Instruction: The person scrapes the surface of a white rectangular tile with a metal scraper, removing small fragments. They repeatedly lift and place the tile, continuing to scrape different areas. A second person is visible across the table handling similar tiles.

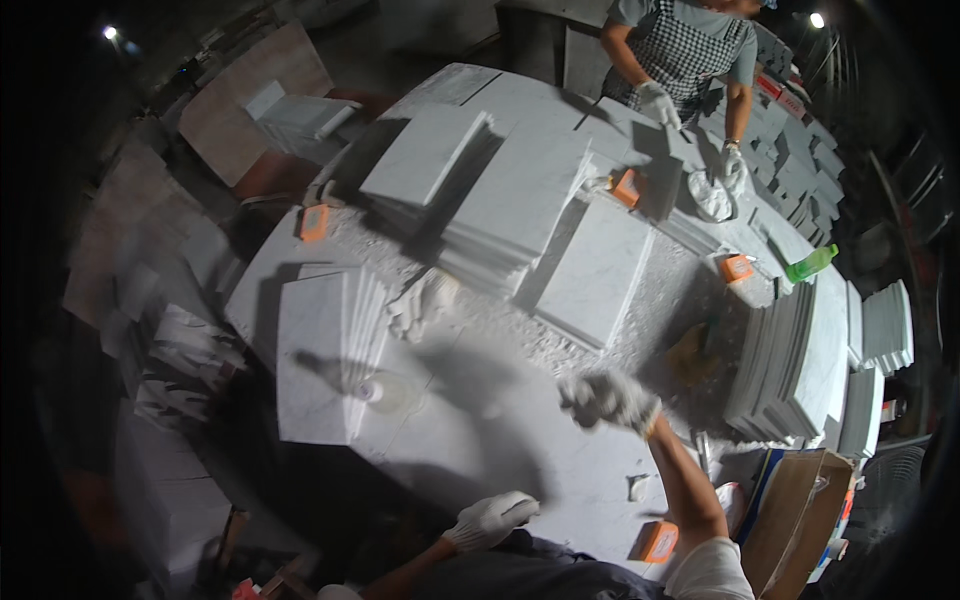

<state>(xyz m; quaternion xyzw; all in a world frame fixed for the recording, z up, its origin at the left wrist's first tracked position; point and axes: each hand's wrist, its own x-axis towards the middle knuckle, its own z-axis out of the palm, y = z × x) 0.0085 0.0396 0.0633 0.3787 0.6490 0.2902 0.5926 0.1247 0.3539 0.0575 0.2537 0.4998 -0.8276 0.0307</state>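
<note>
My left hand [493, 521], in a white knit glove, is low at the near edge of the pale tabletop [590, 470]. Its fingers look loosely stretched out, and I see nothing in them. Farther right, my right hand [610, 400] wears a similar glove and hovers over the table. Motion smears its fingers, so whether they grip anything is unclear. Beyond it lies a pale marble-look slab stack [597, 265]. To the left, a translucent bottle with a white cap [372, 391] is beside a fanned slab stack [318, 350]. A crumpled white cloth or glove [425, 300] lies behind the bottle.
Across the table a person in a checkered apron [690, 50] works with gloved hands near a white cloth [709, 196]. Thick slab stacks [790, 360] stand at the right, by a green bottle [812, 262]. An orange block [659, 541] and a cardboard box [800, 510] are near me.
</note>
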